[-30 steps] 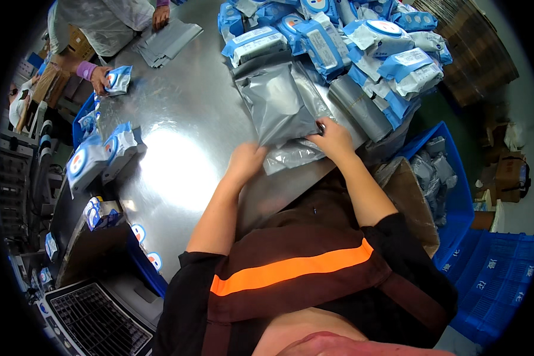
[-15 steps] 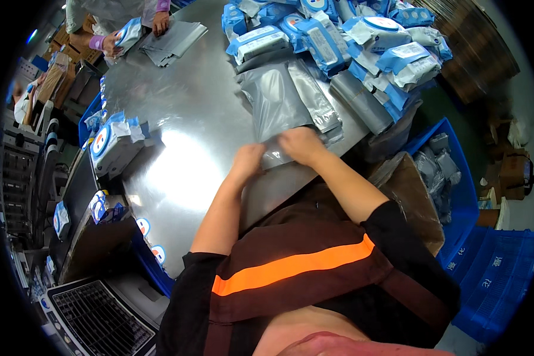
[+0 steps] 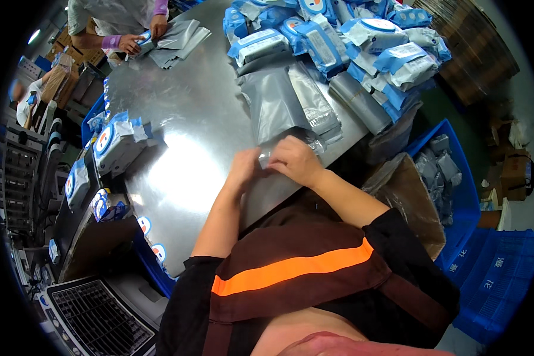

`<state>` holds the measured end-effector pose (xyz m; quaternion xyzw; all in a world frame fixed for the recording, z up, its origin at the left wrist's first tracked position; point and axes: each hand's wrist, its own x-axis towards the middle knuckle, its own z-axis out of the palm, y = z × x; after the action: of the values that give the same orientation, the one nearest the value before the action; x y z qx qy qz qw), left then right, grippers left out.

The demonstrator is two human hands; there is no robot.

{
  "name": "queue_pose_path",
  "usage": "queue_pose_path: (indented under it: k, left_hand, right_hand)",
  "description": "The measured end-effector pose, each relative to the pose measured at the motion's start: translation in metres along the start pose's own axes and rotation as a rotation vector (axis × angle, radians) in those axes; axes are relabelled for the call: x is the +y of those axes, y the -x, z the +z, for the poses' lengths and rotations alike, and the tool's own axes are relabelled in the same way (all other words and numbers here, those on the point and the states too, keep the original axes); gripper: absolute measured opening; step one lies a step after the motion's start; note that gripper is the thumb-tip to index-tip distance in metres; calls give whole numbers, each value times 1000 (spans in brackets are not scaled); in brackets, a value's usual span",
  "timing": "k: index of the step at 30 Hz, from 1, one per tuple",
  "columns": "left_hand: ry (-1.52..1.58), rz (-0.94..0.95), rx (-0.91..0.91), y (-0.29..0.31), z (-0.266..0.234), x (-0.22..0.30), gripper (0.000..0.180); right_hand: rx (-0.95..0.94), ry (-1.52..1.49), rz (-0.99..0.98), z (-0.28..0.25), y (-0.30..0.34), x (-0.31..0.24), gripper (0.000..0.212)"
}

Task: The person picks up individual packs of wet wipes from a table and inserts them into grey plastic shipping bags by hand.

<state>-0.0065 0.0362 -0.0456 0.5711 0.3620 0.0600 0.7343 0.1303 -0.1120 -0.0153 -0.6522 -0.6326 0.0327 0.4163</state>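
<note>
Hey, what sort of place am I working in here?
Probably a packing workshop: there's a heap of blue and white packets, grey plastic bags on the table, and blue crates nearby.

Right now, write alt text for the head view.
Left hand and right hand touch the near edge of a grey plastic bag on a metal table; blue-white packs lie heaped beyond. A co-worker stands upper left.

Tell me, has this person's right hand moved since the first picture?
Yes. The right hand has moved left, farther from the grey roll on the table, and is now close to the left hand.
</note>
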Motion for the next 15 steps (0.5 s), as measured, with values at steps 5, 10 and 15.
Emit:
queue_pose_path:
  k: [5,10,15]
  left_hand:
    - [58,-59,-61,10,5,3,36]
    - [-36,-4,-83,13,14,2,39]
    - [-36,43,36,18,18,5,37]
  right_hand:
    - [55,-428,521,-41,50,8,15]
    - [80,-28,79,-26,16,1,17]
    - [-50,152,-133,-7,-1,7,16]
